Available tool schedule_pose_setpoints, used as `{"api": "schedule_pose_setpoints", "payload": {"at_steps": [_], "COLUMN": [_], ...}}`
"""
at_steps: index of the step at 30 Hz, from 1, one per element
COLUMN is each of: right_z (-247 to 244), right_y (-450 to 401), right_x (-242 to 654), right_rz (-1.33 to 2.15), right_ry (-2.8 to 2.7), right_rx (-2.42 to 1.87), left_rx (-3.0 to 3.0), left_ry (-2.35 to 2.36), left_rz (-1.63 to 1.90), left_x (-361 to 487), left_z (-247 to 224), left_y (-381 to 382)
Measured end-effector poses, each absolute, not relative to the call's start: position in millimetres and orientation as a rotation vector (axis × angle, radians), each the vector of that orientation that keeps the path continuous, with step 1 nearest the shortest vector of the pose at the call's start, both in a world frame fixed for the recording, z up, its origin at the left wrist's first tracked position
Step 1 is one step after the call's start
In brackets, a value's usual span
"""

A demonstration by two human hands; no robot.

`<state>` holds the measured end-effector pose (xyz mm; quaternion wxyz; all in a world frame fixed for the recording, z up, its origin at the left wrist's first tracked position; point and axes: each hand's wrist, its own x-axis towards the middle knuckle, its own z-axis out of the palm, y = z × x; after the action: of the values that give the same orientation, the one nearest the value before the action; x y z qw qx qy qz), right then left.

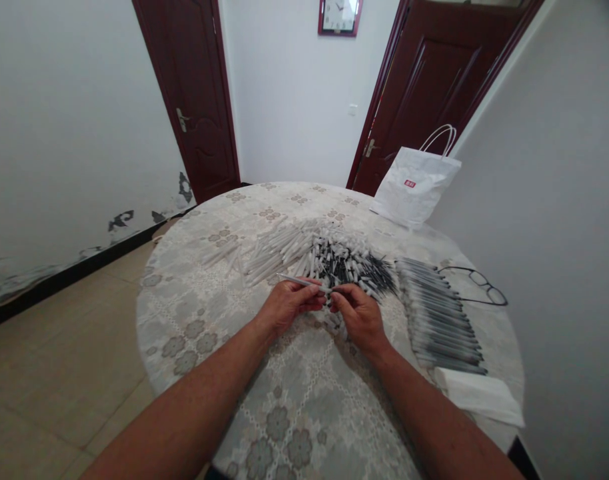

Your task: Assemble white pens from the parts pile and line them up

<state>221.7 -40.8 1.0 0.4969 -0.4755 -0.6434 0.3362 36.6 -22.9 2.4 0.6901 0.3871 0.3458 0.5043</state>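
Observation:
My left hand (pixel 295 303) is closed around a slim, pale pen barrel (pixel 295 279), whose tip points to the upper left. At the barrel's other end, my right hand (pixel 357 313) pinches with thumb and fingertips; the small part between them is mostly hidden. Just beyond both hands lies a heap of white pen barrels (pixel 277 250). Dark, thin pen refills (pixel 379 272) and small whitish pieces (pixel 347 233) are heaped to its right. Several small clear pieces (pixel 334 323) rest below my hands. A row of pens with dark insides (pixel 439 317) lies to the right.
Eyeglasses (pixel 479 283) lie at the right of the round table, on its floral tablecloth (pixel 194 343). A white paper bag (pixel 417 187) stands at the back right. Some folded white paper or cloth (pixel 479 395) is near the right edge. Walls and two doors surround the table.

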Motion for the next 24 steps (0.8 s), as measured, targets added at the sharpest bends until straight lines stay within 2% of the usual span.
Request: {"api": "schedule_pose_setpoints", "payload": {"at_steps": [13, 19, 24], "right_z": [-1.2, -1.4, 0.9], "right_y": [-42.7, -42.2, -42.5], "right_x": [225.7, 227.0, 226.9], "right_rz": [0.850, 0.629, 0.600], "right_ry": [-1.630, -1.738, -1.855], "right_rx": [-1.141, -1.173, -1.192], "left_rx": [0.883, 0.891, 0.910], "left_ry": [0.785, 0.800, 0.789], "left_rz": [1.096, 1.096, 1.053], "left_x": [38.5, 36.9, 37.5], "left_z": [3.4, 3.0, 4.3], "left_y": [-24.9, -23.2, -25.3]}}
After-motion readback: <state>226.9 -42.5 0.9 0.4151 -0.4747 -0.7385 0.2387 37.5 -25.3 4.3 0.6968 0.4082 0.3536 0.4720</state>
